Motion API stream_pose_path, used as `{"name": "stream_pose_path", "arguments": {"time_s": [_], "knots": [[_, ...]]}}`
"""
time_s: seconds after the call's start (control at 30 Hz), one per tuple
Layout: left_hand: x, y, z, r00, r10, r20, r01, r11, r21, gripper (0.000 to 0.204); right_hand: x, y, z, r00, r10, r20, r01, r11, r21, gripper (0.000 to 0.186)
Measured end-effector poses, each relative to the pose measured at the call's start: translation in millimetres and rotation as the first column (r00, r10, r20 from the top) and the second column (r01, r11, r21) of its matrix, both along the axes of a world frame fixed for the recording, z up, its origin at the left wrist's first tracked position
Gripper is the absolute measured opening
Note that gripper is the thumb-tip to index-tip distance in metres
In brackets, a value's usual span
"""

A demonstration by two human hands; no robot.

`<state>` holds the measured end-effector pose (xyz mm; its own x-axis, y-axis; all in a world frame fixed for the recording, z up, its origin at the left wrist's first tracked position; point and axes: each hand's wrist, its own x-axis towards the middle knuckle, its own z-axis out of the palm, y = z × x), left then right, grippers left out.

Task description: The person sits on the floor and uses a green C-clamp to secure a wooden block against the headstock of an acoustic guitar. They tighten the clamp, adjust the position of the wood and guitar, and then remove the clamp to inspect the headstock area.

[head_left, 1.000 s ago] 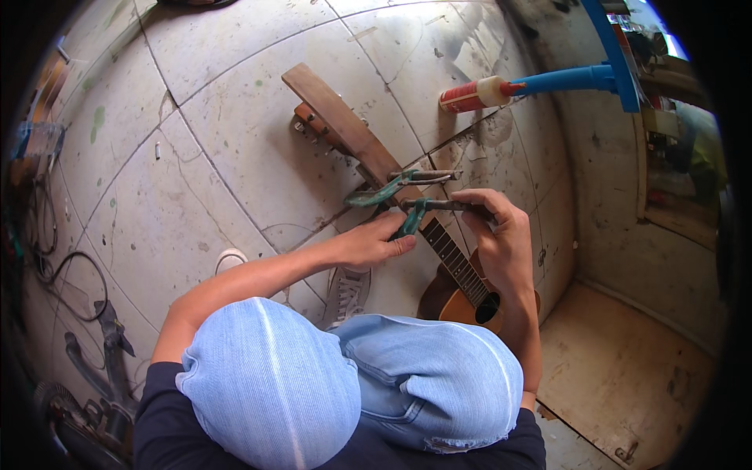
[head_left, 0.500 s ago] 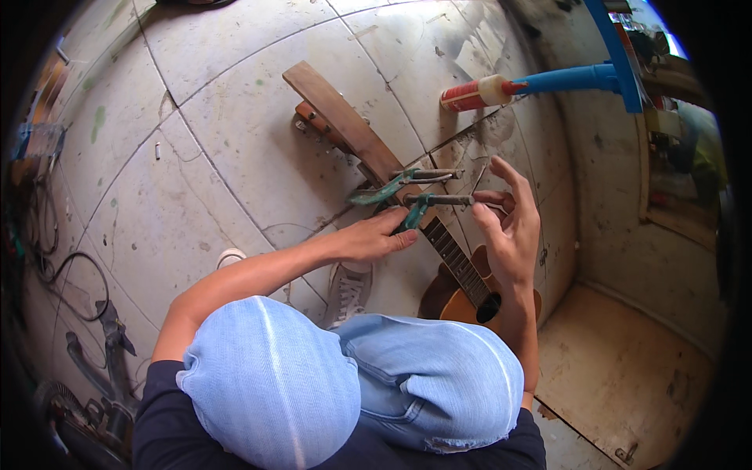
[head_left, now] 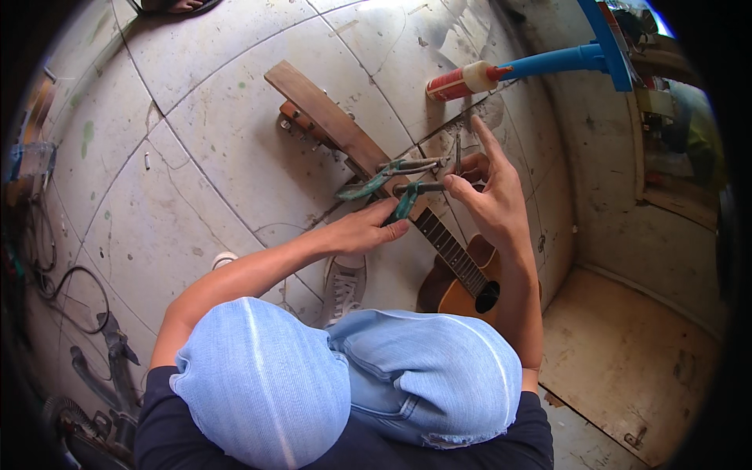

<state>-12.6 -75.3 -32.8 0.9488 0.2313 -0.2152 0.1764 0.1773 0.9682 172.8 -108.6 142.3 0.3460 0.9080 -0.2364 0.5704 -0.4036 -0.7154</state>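
Observation:
An acoustic guitar [head_left: 458,298] lies on the floor before me, its dark fretboard [head_left: 448,249] running up and left to the headstock [head_left: 298,119]. A long wooden board [head_left: 325,113] lies along the neck. Two green C-clamps sit across board and neck: a farther clamp [head_left: 362,186] and a nearer clamp [head_left: 406,202]. My left hand [head_left: 362,229] is closed about the nearer clamp's frame beside the neck, some fingertips hidden. My right hand [head_left: 497,196] pinches the end of that clamp's screw, by its thin turning bar [head_left: 458,154], with the index finger stretched out.
A red and cream bottle [head_left: 456,83] with a red nozzle is beside a blue leg-like bar [head_left: 556,59]. Cables [head_left: 74,274] and dark metal gear [head_left: 113,376] lie at left. A wooden panel [head_left: 619,352] is at right. Another person's foot [head_left: 184,6] shows at the top edge.
My right hand has turned at the screw's end, and the thin bar has swung more upright. My left hand keeps its place on the clamp. The whole view has shifted slightly.

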Motion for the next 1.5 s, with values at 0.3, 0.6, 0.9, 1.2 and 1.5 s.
{"name": "stream_pose_path", "arguments": {"time_s": [0.3, 0.6, 0.9, 1.2, 1.5], "knots": [[4.2, -4.5, 1.9, 1.000, 0.013, -0.009, -0.013, 0.999, -0.039, 0.063, 10.3, 9.7, -8.1, 0.968, 0.025, -0.248, -0.023, 1.000, 0.010, 0.046], [6.7, -6.9, -6.7, 1.000, 0.018, -0.019, -0.020, 0.996, -0.088, 0.076, 15.4, 8.7, -8.4, 0.976, 0.095, -0.198, -0.087, 0.995, 0.050, 0.049], [4.5, -2.0, -7.9, 0.999, 0.026, -0.039, -0.033, 0.982, -0.186, 0.084, 37.8, 10.0, 6.6, 0.407, 0.477, 0.779, -0.670, 0.735, -0.100, 0.060], [5.4, -6.0, -8.3, 0.997, 0.044, -0.056, -0.055, 0.976, -0.211, 0.082, 23.5, 2.3, 12.5, 0.396, 0.491, 0.776, -0.414, 0.850, -0.327, 0.029], [6.8, -15.7, -8.7, 0.984, 0.174, 0.039, -0.173, 0.985, -0.025, 0.068, -5.1, -11.8, 16.1, 0.511, 0.391, 0.766, -0.178, 0.919, -0.351, 0.040]]}}
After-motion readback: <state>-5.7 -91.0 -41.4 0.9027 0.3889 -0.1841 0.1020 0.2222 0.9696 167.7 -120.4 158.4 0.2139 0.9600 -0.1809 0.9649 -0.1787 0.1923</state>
